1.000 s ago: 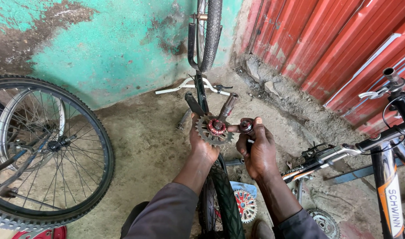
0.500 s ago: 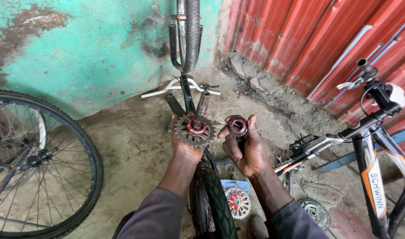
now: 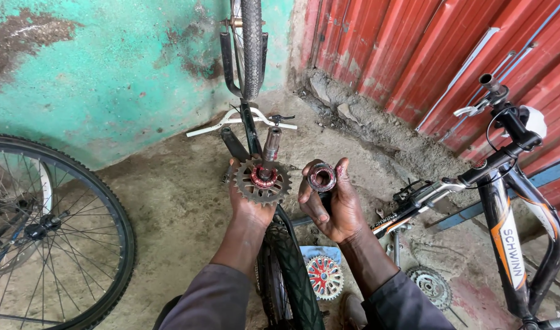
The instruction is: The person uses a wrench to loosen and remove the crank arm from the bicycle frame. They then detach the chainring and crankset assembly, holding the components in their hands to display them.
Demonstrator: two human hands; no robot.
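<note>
The left hand (image 3: 250, 205) clasps the sprocket (image 3: 261, 181) at its rim, mid-scene on the upturned bike (image 3: 255, 131). The right hand (image 3: 332, 205) pinches a small ring (image 3: 321, 177) just right of it, probably a greasy bearing cup. Both look stiff, heavy and slippery; hold them by their edges.

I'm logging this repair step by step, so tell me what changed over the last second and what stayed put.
The right hand drew a small greasy ring away from the sprocket, out to the right, and now holds it up apart, open end toward the camera. The left hand kept its grip under the sprocket, and the upside-down bike did not move.
</note>
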